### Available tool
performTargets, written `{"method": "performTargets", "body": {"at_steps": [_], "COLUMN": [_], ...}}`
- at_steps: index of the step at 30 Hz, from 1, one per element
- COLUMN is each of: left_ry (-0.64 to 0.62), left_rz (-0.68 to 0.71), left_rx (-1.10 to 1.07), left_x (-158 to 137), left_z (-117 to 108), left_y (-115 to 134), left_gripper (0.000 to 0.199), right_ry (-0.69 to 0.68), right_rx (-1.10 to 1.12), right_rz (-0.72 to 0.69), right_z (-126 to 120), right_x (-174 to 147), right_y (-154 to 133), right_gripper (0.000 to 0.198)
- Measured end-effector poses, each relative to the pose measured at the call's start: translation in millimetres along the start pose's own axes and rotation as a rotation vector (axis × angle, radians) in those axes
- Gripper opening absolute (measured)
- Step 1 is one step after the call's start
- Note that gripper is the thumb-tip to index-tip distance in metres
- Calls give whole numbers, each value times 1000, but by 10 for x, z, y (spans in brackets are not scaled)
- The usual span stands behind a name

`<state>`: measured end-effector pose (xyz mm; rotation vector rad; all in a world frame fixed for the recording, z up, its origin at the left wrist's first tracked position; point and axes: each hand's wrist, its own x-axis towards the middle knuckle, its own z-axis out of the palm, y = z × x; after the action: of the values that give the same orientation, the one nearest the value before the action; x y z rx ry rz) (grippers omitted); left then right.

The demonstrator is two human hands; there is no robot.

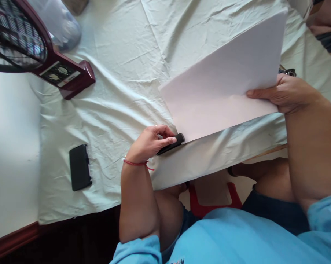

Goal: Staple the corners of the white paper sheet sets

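Observation:
A stack of white paper (225,80) slants above the cloth-covered table, its near left corner at the jaw of a black stapler (169,146). My left hand (155,141) is closed around the stapler, thumb on its top near the front end. With my right hand (289,91) I grip the paper's right edge, thumb on the upper face and the other fingers hidden underneath. Whether the stapler is pressed down on the corner cannot be made out.
A black phone-like case (80,168) lies to the left. Behind it stands a dark red racket-shaped device (69,75) with a grille, beside a clear plastic container (63,29). A small metallic item (288,71) shows behind my right hand. The wrinkled pale tablecloth (113,95) ends near my lap.

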<state>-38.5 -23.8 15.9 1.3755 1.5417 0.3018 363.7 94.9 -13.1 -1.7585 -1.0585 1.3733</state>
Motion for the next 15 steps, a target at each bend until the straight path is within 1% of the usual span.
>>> {"method": "performTargets", "body": {"at_steps": [5, 7, 9, 11, 12, 15], "left_ry": [-11, 17, 77, 175, 266, 610], "left_rz": [55, 59, 73, 129, 179, 344], "left_rx": [91, 92, 89, 71, 44, -89], "left_x": [41, 36, 16, -16, -35, -101], "left_z": [-4, 7, 25, 35, 33, 5], "left_y": [21, 23, 23, 35, 49, 117], "left_gripper": [34, 33, 30, 25, 23, 22], "right_ry": [16, 9, 7, 14, 17, 21], "right_rx": [35, 58, 64, 60, 56, 46], "right_rz": [12, 2, -25, -49, -52, -63], "right_z": [35, 43, 50, 63, 72, 114], "right_x": [-51, -65, -73, -82, -87, -111], "right_y": [-51, -71, -88, -102, -109, -136], "right_gripper": [34, 36, 38, 36, 36, 36]}}
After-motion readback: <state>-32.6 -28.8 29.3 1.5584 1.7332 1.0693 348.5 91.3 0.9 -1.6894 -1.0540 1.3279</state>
